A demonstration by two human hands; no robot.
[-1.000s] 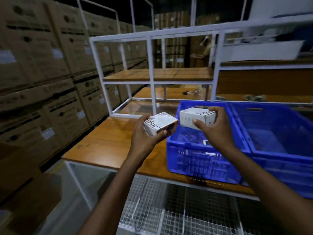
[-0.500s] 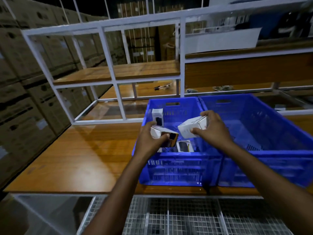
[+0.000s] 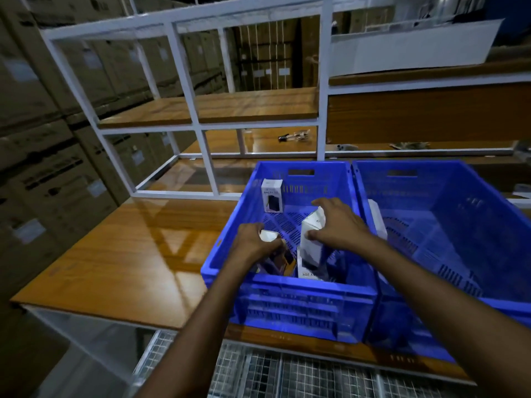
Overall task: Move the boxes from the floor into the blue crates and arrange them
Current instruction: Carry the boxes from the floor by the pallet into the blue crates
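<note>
Both hands were down inside the left blue crate [image 3: 221,254], a moulded plastic tub with slotted walls, a perforated floor and a cut-out handle in its far end. The left hand [image 3: 253,244] had its fingers curled round a small box [image 3: 268,236] of glossy card, pale on top with dark and yellow printing lower down. The right hand [image 3: 337,225] clamped a tall white box [image 3: 310,245] from above, thumb on one face and fingers on the other. The box stood nearly upright and showed a dark product picture. Its lower print read roughly "30E"; the rest was blurred. A third white box [image 3: 272,195] stood upright in the crate's far left corner, its lettering too small to read. The right blue crate [image 3: 459,202] sat flush beside the first on a glossy wood-grain table [image 3: 129,254]. Behind stood a white metal shelf frame [image 3: 178,47] and, to the left, stacked brown cardboard cartons [image 3: 43,168] with pale labels.
</note>
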